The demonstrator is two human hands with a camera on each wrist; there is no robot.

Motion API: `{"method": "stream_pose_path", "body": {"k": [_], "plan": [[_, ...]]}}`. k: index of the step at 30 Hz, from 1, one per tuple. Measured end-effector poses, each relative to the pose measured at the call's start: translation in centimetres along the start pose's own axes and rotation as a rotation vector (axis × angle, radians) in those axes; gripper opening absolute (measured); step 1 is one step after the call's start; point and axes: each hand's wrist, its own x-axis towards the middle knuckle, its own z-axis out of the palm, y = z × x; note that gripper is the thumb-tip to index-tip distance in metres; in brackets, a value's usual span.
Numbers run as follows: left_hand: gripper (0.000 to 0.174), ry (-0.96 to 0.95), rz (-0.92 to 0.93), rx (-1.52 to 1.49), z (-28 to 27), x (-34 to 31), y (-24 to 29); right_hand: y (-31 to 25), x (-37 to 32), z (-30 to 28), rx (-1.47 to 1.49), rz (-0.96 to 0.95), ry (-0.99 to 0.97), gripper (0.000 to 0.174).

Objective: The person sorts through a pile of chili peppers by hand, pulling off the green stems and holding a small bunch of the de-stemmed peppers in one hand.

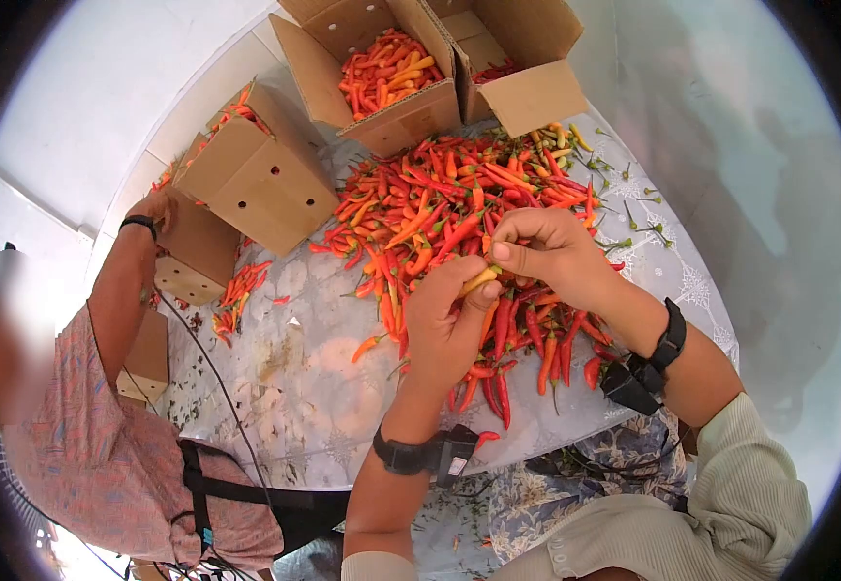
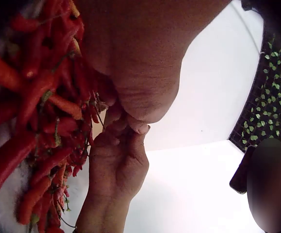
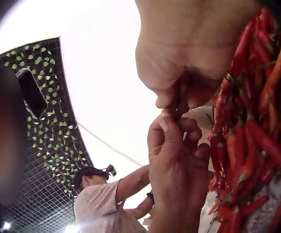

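A yellow chili pepper (image 1: 479, 282) is held between both hands, above a heap of red and orange chili peppers (image 1: 444, 208). My left hand (image 1: 437, 318) grips its body between thumb and curled fingers. At the pepper's upper end, my right hand (image 1: 558, 254) pinches with thumb and forefinger. Only a small yellow tip (image 3: 165, 112) shows between the hands in the right wrist view. The left wrist view has the fingertips of both hands meeting, with the pepper mostly hidden behind them.
Cardboard boxes of peppers (image 1: 403, 118) stand at the back and along the left, including a tall brown box (image 1: 258, 186). Another person (image 1: 101, 426) reaches into a box at left. Loose green stems (image 1: 648, 228) lie on the tablecloth (image 1: 323, 387) at right. A black cable (image 1: 222, 382) crosses the left.
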Motion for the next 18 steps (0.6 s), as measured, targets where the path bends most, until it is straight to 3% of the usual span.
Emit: {"method": "stream_pose_path", "body": {"k": [18], "plan": [[0.024, -0.013, -0.085, -0.305, 0.72, -0.14, 0.24, -0.51, -0.16, 0.36, 0.152, 0.119, -0.045, 0.028]]}}
